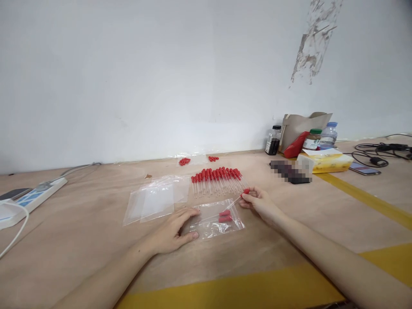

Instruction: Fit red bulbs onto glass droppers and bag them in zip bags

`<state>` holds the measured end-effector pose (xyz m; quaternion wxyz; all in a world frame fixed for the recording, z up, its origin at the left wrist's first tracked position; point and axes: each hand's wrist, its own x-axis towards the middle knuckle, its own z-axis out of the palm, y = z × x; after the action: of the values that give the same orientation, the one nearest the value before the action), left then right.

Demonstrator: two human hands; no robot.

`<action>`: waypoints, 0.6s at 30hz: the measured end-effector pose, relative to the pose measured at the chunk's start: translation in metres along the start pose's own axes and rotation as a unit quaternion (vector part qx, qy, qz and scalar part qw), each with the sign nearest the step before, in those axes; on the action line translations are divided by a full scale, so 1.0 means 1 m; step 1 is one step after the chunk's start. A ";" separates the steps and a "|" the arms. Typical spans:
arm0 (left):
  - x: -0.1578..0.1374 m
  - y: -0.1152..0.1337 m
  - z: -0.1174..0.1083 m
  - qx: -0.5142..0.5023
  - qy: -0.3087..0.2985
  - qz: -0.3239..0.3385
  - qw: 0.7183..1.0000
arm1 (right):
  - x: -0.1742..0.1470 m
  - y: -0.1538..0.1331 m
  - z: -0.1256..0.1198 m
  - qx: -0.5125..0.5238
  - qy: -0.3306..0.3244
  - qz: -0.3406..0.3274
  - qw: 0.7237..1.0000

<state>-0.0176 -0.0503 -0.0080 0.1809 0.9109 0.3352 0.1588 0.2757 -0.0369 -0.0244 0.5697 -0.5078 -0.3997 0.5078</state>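
A clear zip bag (210,229) lies flat on the table with two red-bulbed droppers (225,218) inside. My left hand (177,227) rests at the bag's left edge, thumb and fingers apart. Pinched in my right hand (257,204) is another dropper (245,192), held by its red bulb. Its thin clear tube points down and left over the bag's upper right part; whether the tip is inside the bag I cannot tell. Just beyond, a row of droppers (215,176) lies side by side, bulbs away from me. Flat clear bags (157,201) overlap to the left.
Small red bulbs (184,162) lie on clear plastic by the wall. A white power strip (38,195) sits at left. At right are a yellow tissue box (333,162), a phone (365,168), black cables (380,150), a dark bottle (273,140) and a beige bag (298,128).
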 end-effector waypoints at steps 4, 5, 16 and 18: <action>0.000 0.002 -0.001 0.000 -0.004 -0.003 1.000 | -0.004 0.002 0.000 -0.110 -0.056 -0.007 0.992; 0.000 0.003 -0.001 0.001 -0.005 -0.006 1.000 | -0.004 0.003 0.000 -0.127 -0.064 -0.007 0.990; 0.000 0.004 -0.001 -0.002 -0.001 -0.006 1.000 | -0.006 0.011 0.013 -0.155 -0.153 -0.020 0.976; 0.000 0.004 -0.001 -0.006 0.003 -0.001 1.000 | -0.008 0.009 0.016 -0.178 -0.164 -0.029 0.970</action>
<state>-0.0156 -0.0531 -0.0052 0.1860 0.9088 0.3360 0.1630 0.2570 -0.0424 -0.0298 0.4113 -0.4990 -0.5859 0.4884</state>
